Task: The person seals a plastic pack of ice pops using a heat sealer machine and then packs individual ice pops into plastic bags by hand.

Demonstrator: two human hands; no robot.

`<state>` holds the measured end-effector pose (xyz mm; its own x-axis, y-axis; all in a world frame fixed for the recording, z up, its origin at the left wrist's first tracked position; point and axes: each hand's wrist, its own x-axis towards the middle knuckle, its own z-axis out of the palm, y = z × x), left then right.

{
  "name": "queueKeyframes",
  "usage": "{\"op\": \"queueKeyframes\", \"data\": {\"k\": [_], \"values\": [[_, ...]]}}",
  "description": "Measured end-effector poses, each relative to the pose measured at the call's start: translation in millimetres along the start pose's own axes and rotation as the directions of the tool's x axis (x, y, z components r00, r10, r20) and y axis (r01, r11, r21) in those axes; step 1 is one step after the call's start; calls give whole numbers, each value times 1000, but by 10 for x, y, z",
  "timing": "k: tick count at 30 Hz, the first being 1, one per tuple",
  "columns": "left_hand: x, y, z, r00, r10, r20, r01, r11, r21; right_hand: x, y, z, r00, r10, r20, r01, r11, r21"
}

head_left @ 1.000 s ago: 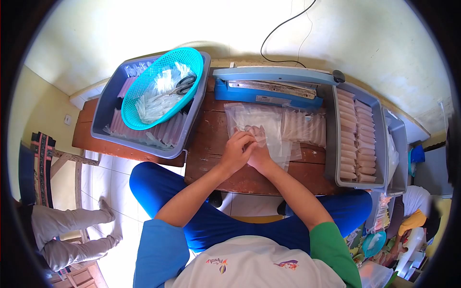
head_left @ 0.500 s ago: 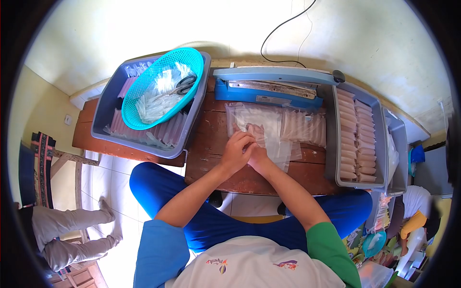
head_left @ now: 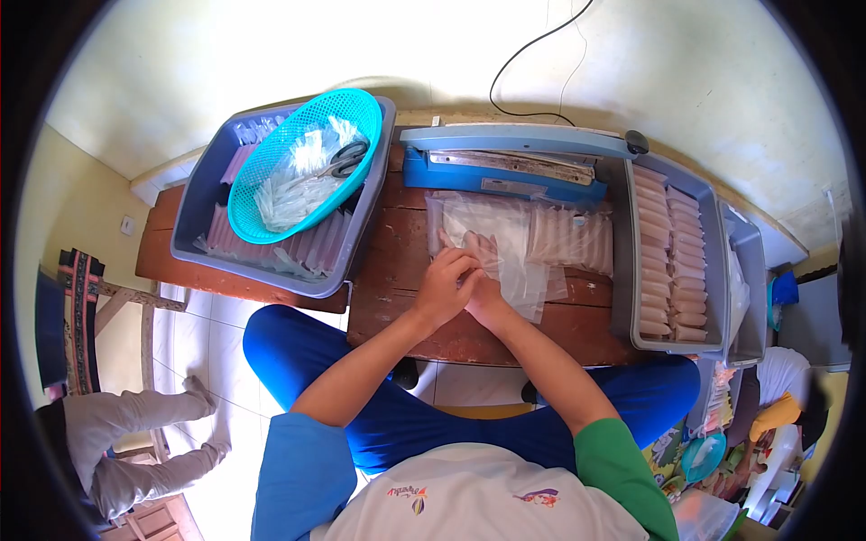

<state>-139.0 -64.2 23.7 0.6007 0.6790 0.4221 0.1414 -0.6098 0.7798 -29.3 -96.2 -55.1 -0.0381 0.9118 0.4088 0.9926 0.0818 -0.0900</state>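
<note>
A large clear plastic bag [head_left: 514,270] lies flat on the brown wooden table. My left hand [head_left: 444,287] and my right hand [head_left: 485,298] meet at its near left part, wrists close together. The left fingers are bent and pinch the plastic edge. Some fingers show blurred through the film; whether they are inside or beneath it I cannot tell. The right hand grips the bag beside the left. Just right of the bag, a clear pack of filled tubes [head_left: 570,238] lies in a row. Behind stands a blue bag sealer [head_left: 505,171] with its long arm.
At left, a grey tub [head_left: 338,279] of filled packets carries a turquoise basket [head_left: 244,203] with plastic pieces and scissors [head_left: 345,160]. A grey crate [head_left: 622,311] of stacked tubes stands right, another bin [head_left: 756,334] beyond. People are at the far left and lower right.
My hands stay at nearly the same spot on the bag, with slight finger movement. At lower right, the other person's arm has shifted lower; the person at left has shifted slightly.
</note>
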Motion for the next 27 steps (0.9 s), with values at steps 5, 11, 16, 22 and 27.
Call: {"op": "queueKeyframes", "data": {"k": [5, 11, 16, 22, 27], "values": [[0, -13, 10, 1000, 23, 5, -23, 1000, 7, 47, -41, -190, 995, 77, 58, -79, 996, 32], [-4, -29, 20, 1000, 22, 2, -22, 1000, 8, 1, 1, -129, 999, 28, 21, -29, 998, 63], [13, 4, -9, 996, 82, 25, -85, 988, 126, -224, 77, -285, 972, 66, 226, -154, 904, 398], [57, 131, -46, 969, 240, 53, -246, 950, 195, -408, 96, -923, 984, 125, 124, -163, 908, 386], [-22, 186, -2, 950, 281, 135, -302, 936, 179, -599, 96, -1232, 975, 119, 187, -195, 863, 465]]}}
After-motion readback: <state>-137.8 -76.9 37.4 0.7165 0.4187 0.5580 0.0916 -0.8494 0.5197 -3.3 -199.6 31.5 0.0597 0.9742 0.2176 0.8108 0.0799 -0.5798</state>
